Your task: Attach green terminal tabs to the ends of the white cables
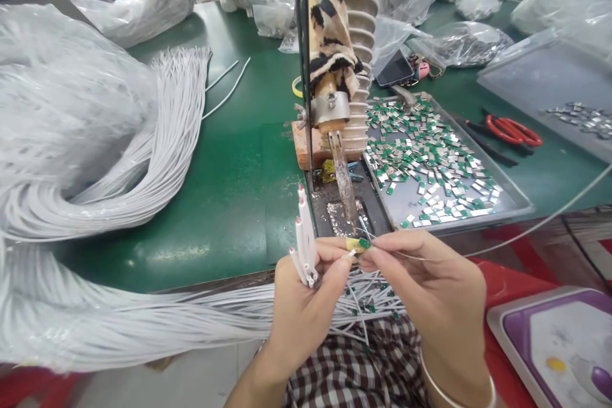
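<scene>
My left hand is closed around several short white cables with reddish tips, which stand up between thumb and fingers. One white cable end pokes out at its thumb tip, beside a small green circuit board at the fingertips. Yellow tape shows on a left fingertip. My right hand pinches a thin solder wire that trails off to the right; its fingertips meet the left ones at the board. Just above them points the tip of a soldering iron, clamped upright.
A tray of small green-and-silver boards lies right of the iron, with red-handled pliers beyond. Bundled white cables cover the left side and the lap. A ribbed hose rises behind the iron, beside a brick.
</scene>
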Tool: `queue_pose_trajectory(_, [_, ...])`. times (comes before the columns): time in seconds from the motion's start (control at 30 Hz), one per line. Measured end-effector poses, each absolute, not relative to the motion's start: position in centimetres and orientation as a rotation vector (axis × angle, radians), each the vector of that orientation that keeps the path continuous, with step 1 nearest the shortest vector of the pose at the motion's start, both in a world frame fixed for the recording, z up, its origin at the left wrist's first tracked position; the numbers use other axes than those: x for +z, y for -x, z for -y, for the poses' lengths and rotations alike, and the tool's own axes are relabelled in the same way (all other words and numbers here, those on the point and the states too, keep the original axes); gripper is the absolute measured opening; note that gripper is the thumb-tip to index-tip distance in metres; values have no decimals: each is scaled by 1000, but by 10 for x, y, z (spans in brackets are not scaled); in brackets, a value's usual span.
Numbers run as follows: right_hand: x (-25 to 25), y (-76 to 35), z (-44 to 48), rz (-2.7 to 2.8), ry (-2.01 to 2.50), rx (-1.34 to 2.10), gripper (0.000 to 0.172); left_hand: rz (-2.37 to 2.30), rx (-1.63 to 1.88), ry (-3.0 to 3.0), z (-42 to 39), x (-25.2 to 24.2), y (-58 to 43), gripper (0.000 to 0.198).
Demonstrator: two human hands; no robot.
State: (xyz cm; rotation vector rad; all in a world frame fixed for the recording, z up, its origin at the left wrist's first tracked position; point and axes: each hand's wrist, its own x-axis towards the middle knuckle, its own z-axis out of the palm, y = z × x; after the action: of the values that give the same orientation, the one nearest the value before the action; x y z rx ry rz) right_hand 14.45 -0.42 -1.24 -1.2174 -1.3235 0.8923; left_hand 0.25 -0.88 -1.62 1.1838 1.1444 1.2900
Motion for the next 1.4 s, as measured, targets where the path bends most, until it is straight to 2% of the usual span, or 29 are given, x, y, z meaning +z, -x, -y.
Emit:
queue_pose_trajectory(0.2, [-22,-138,5,1312,1120,849,20,-1134,1365,-1150,8,-14,-4,19])
queue_pose_trajectory(0.43, [-19,-140,6,1392,1108,821,17,-1161,1332,-1176,4,-12,-2,19])
queue_pose_trajectory(0.5, [-20,-144,3,1518,1171,670,17,-1174,1314,-1179,4,-12,0,18])
queue_pose_trajectory(0.63, [-29,-149,-14,1840,1469,79,15,-1203,1291,-1154,9,-12,4,19])
queue_pose_trajectory(0.7, [-32,-148,-21,1917,1548,6,18,-1198,1305,-1150,13,-12,5,20])
queue_pose_trajectory(0.83, [-27,-143,-22,1796,1413,249,20,-1167,1355,-1133,22,-9,8,19])
queue_pose_trajectory(1.0, [-14,-147,-13,1467,1200,1011,26,-1123,1376,-1080,28,-5,8,20])
queue_pose_trajectory(1.13, [-12,-152,-11,1424,1151,1108,28,-1123,1373,-1075,29,-7,7,19])
queue_pose_trajectory(1.27, [-16,-154,-13,1581,1154,872,19,-1116,1392,-1071,24,-10,6,17])
queue_pose_trajectory(1.4, [-26,-155,-24,1946,1281,166,19,-1138,1346,-1135,14,-10,6,19])
